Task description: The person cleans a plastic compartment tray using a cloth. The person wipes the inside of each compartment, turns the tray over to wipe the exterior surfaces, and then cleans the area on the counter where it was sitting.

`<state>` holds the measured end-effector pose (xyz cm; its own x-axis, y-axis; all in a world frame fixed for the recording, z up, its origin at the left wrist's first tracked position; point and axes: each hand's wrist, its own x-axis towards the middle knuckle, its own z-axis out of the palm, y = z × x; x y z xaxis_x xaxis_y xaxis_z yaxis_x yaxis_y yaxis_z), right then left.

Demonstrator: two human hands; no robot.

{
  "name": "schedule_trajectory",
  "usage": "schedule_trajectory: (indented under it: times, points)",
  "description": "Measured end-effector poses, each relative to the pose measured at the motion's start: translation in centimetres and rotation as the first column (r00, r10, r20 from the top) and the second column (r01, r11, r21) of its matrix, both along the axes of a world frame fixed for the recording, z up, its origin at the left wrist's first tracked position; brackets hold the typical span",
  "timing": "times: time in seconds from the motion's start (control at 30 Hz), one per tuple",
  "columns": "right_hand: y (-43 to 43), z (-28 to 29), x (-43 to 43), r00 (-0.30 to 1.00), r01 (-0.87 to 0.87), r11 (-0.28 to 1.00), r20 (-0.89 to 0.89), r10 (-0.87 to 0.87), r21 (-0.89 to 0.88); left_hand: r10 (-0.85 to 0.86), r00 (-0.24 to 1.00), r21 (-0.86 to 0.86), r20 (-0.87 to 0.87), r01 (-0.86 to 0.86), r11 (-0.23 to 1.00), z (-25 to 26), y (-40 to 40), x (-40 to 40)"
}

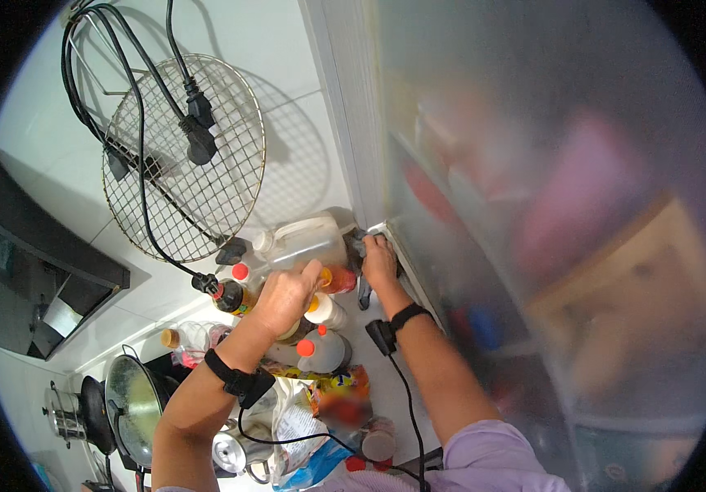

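My right hand (380,257) presses a dark grey cloth (356,241) into the corner, at the foot of the frosted panel. My left hand (291,299) is curled among the bottles; its fingertips are hidden, so a hold cannot be made out. Close to it are a translucent plastic jug (313,241) lying tilted, a red bottle with a yellow cap (342,280), a white bottle with a yellow cap (329,312) and a dark sauce bottle (231,298). Nearer me stands a grey container with a red cap (328,353).
A round wire rack (186,160) hangs on the tiled wall behind black power cords (142,123). Left are a lidded wok (134,409) and a range hood (45,277). Food packets (343,390) and a metal pot (236,449) crowd the front. The frosted panel (482,258) bounds the right.
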<state>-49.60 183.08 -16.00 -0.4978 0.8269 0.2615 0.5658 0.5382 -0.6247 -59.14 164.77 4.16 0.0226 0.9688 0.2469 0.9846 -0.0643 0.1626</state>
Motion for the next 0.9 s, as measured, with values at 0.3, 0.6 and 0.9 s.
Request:
schedule_trajectory:
  times: [0.3,0.6,0.9]
  points:
    - [-1.4,-4.1,-0.7,0.975,-0.094,0.995,0.201,0.096,-0.024,-0.023,1.0,0.037,0.015,0.022,0.999,0.2,0.0,0.2]
    - [-1.4,1.1,-0.5,0.978,0.129,0.975,-0.139,-0.155,-0.182,-0.032,0.999,0.029,-0.004,0.032,0.999,0.8,-0.5,0.0]
    - [2.2,-1.2,-1.7,0.996,0.072,0.981,-0.072,-0.06,0.18,-0.032,0.999,0.044,0.013,0.031,0.999,1.0,-0.4,0.8]
